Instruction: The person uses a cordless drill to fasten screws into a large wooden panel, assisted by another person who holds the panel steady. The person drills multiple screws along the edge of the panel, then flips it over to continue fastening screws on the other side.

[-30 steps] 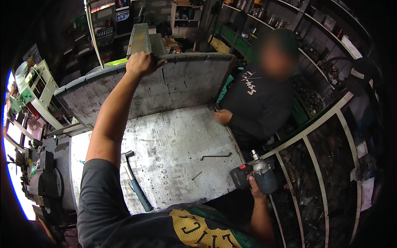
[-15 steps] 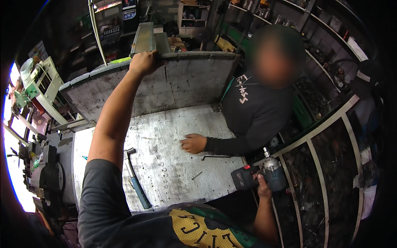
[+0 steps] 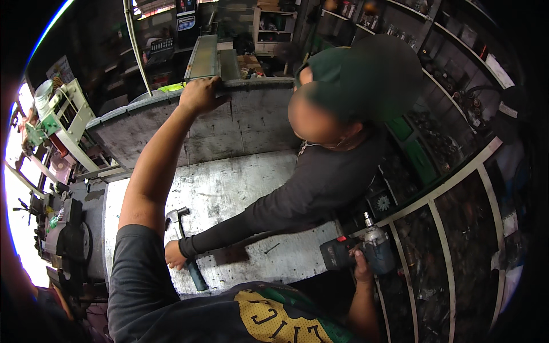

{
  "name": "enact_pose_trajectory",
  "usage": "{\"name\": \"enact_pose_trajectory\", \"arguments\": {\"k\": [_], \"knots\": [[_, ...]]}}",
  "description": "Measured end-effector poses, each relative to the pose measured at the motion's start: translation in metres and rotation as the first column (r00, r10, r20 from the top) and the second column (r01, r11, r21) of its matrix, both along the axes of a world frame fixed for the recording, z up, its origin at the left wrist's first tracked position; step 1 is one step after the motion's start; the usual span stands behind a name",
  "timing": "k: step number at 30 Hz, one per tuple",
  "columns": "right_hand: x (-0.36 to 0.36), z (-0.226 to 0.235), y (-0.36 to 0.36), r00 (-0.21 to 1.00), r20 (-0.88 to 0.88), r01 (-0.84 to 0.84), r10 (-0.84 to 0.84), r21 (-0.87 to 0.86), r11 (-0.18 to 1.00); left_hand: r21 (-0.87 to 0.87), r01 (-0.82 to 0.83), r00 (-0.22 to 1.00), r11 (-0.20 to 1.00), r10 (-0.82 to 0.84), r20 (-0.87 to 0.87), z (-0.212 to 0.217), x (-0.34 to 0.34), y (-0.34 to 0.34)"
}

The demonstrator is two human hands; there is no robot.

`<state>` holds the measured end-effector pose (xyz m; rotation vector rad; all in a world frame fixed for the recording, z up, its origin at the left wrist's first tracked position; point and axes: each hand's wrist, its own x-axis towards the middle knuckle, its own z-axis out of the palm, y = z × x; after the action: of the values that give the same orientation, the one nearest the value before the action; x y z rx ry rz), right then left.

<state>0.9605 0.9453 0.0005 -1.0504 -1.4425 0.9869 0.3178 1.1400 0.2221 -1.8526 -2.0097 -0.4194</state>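
My left hand [image 3: 200,96] grips the top edge of a large grey panel [image 3: 251,123] that stands upright on the far side of the pale worktop [image 3: 303,257]. Low on the right, my right hand [image 3: 361,266] is closed around a cordless impact wrench [image 3: 378,248], its socket end pointing up and away. A hammer [image 3: 198,277] with a blue-grey handle lies on the worktop below my left arm. A co-worker's hand [image 3: 175,255] reaches over the hammer's handle; whether it grips the handle I cannot tell. A small bolt or nail [image 3: 271,248] lies nearby.
The co-worker [image 3: 343,166], in a dark cap and dark top, leans over the worktop from the right. Slatted metal framing [image 3: 446,246] runs along the right side. Shelves [image 3: 440,86] of parts line the back right. A machine [image 3: 67,243] stands at the left.
The co-worker has leaned in and stretched an arm left across the worktop to the hammer. That arm now hides the bent rod. My hands stay on the panel and the impact wrench.
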Motion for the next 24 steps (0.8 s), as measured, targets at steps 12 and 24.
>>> {"name": "enact_pose_trajectory", "arguments": {"k": [12,24], "knots": [[-0.001,0.006,-0.001,0.998,0.047,-0.027,0.030,-0.061,0.998,0.411,0.377,0.920,0.830,-0.286,-0.267,0.011,-0.052,-0.090],[-0.004,0.012,-0.003,0.998,-0.049,-0.050,0.047,-0.058,0.997,0.005,-0.385,0.923,0.923,0.385,-0.018,-0.012,-0.213,-0.144]]}}
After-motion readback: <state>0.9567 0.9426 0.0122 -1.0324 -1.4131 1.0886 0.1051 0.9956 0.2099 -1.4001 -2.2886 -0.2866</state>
